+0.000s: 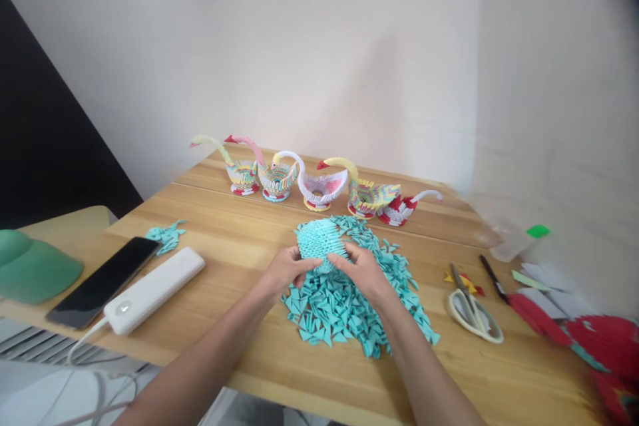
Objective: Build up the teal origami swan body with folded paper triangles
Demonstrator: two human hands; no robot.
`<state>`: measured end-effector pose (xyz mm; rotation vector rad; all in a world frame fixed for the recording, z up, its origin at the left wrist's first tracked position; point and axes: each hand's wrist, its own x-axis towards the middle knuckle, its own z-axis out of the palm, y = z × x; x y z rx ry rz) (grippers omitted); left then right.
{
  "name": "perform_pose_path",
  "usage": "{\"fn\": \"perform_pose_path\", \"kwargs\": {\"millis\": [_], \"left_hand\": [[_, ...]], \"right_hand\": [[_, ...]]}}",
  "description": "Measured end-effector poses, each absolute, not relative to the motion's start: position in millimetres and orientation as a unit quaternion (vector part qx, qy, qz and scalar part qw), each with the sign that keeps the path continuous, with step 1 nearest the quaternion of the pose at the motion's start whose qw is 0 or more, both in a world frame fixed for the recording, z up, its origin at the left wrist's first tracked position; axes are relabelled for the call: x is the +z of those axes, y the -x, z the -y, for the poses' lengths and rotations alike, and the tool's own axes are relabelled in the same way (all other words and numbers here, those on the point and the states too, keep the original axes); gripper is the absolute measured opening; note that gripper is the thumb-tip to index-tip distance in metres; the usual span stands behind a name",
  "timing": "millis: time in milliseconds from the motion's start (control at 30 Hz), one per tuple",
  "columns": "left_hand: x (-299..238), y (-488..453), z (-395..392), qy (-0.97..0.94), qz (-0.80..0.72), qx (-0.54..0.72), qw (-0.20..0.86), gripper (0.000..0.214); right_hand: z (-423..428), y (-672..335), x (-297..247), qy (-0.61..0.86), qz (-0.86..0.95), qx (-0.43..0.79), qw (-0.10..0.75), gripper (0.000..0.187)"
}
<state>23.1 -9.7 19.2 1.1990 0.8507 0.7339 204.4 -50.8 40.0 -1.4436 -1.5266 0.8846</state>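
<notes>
- I see a craft corner over my feed, home or studio unclear
- wooden table [234, 229] against pale walls [309, 46]
- paper swans [324, 190], turquoise folded pieces [329, 313], scissors [473, 311]
- phone [106, 281], power bank [156, 289]

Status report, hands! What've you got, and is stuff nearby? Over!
Left hand, right hand: both gripping teal piece. Teal piece over loose pile. Five swans behind.

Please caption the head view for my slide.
Left hand and right hand hold a turquoise piece over loose triangles, five paper swans behind.
</notes>
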Motion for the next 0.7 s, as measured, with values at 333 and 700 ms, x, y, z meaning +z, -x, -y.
{"fn": "perform_pose_path", "kwargs": {"millis": [333, 700], "left_hand": [[11.6, -24.2, 4.0, -0.574, -0.381, 0.364, 0.627, 0.039], [16.8, -20.0, 6.1, -0.462, -0.335, 0.323, 0.755, 0.049]], "right_hand": [[52.5, -203.6, 46.9, 0.537, 0.607, 0.39, 0.437, 0.032], [51.9, -206.1, 41.5, 0.571, 0.624, 0.333, 0.418, 0.029]]}}
